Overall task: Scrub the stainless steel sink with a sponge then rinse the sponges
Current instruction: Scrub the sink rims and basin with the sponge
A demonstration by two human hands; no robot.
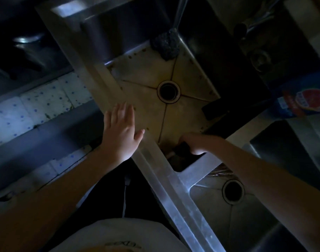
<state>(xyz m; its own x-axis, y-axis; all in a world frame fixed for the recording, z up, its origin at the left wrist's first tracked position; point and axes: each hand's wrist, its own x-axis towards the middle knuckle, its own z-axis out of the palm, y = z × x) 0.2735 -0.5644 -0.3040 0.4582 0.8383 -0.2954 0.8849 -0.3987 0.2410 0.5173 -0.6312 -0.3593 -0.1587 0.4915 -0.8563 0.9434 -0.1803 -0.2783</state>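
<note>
Reaching down into the near corner of the sink [142, 70], the right hand [197, 143] has its forearm coming in from the near right and its knuckles up. Its fingers are curled over a dark sponge [183, 149], which pokes out on the left of the hand against the sink's near wall; the fingertips themselves are hidden beneath the hand.

The left hand [121, 131] lies palm down on the sink's left rim. Its fingers are straight and pressed together, pointing far, and the thumb is spread out to the right over the edge. It holds nothing.

The sink floor is stained and creased, with four lines running in to a round drain [168, 91] at its middle. A grey wire scourer [166, 44] sits in the far corner under the tap [180, 13]. A dark block [214, 110] leans at the right wall; I cannot tell what it is. A second basin [210, 206] lies to the near right. Further right there is a blue and red packet [301, 102]. To the left, below the sink, are pale tiles [37, 106] with blue dots. The room is very dim.
</note>
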